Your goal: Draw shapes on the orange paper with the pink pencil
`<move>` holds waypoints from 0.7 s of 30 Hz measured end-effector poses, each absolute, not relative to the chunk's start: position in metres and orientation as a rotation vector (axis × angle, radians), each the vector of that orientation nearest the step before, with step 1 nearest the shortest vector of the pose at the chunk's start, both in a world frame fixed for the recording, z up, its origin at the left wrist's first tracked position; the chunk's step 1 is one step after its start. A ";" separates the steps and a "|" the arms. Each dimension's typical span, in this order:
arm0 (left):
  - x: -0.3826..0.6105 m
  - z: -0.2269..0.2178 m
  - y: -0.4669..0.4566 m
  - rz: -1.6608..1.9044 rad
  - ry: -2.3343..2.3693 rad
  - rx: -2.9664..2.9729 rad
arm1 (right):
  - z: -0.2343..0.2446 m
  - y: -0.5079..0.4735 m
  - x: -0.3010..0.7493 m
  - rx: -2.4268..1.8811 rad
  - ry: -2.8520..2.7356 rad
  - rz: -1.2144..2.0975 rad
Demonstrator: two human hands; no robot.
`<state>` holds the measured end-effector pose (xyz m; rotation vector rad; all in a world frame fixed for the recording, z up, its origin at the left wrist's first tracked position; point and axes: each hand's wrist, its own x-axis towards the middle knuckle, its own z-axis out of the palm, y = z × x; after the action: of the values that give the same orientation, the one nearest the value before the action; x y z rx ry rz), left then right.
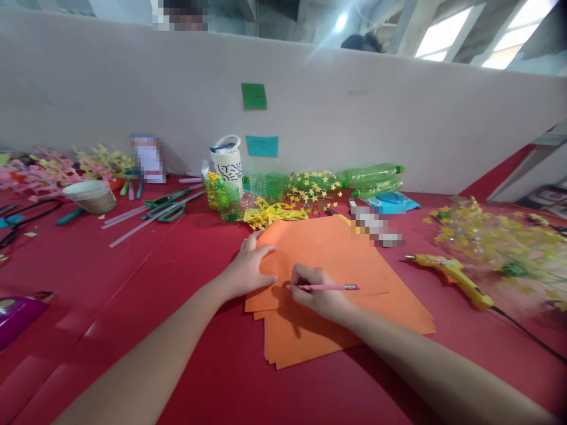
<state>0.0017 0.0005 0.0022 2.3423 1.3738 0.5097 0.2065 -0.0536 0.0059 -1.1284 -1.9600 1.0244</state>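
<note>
Over orange paper [328, 248], sideways pencil [332, 287], tip leftward, between pinched right fingers [305, 274], left fingers [264, 252] spread

Bare to the near edge of the view, a person's left forearm [170, 342] and right forearm [420, 369] taper from broad near ends to slim wrists [225, 287]. The left grip [250, 268], a bare hand with slender fingers [267, 251], bears what looks like a thin ring [245, 243], its detail too small to read. The right grip [319, 292], likewise a bare hand, shows rounded knuckles [315, 273].
</note>
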 end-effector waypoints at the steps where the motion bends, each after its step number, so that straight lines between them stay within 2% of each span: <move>1: 0.002 0.002 0.001 0.511 1.371 2.344 | 0.006 -0.054 0.206 -1.126 -1.967 1.028; 12: 0.002 0.003 0.000 0.516 1.369 2.345 | 0.003 -0.053 0.208 -1.113 -1.982 1.055; 18: 0.002 0.001 0.001 0.506 1.400 2.329 | 0.005 -0.045 0.210 -1.144 -1.594 1.278; 21: 0.002 0.002 0.000 0.516 1.419 2.304 | 0.008 -0.044 0.213 -1.173 -1.543 1.283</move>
<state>0.0024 0.0003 0.0022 2.3039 1.4190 0.5165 0.2127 -0.0438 0.0076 -1.1729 -1.5431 1.2832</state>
